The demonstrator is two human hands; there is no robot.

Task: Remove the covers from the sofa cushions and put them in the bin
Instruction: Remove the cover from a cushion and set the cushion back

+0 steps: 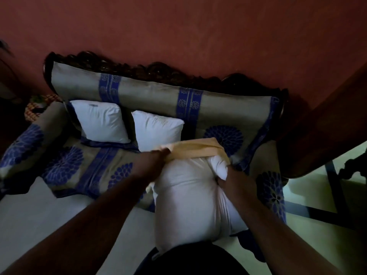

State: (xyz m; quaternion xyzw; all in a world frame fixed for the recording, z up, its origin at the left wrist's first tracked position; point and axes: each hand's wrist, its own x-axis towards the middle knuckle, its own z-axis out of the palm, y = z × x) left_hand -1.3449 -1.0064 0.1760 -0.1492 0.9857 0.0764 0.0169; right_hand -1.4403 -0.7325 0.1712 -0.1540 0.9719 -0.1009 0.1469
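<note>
The yellow cover (190,150) sits bunched at the far end of a white cushion (190,197), which stands on end between the person's arms, its near end against the person's dark clothing at 6 o'clock in the view. Most of the cushion is already bare; the cover wraps only its top, at 12 o'clock from the cushion's middle.

The left hand (158,155) takes the cover's edge at the cushion's 10 o'clock corner, its grip pinching the yellow cloth with curled fingers. The right hand (232,175) is at the cushion's 2 o'clock side, its grip squeezing a fold of the white filling just below the cover's edge.

Behind the held cushion, two more bare white cushions lean on the sofa (139,96): one (156,131) just beyond the cover at 11 o'clock, touching or nearly touching it, the other (99,121) further off toward 10 o'clock. The sofa wears a grey cloth with blue bands and blue flower shapes, and its carved dark wooden back runs against a red wall (178,32). A rolled armrest (25,143) in the same cloth lies at 9 o'clock. At 3 o'clock a dark wooden piece (325,124) crosses the view above a pale floor (309,187).
</note>
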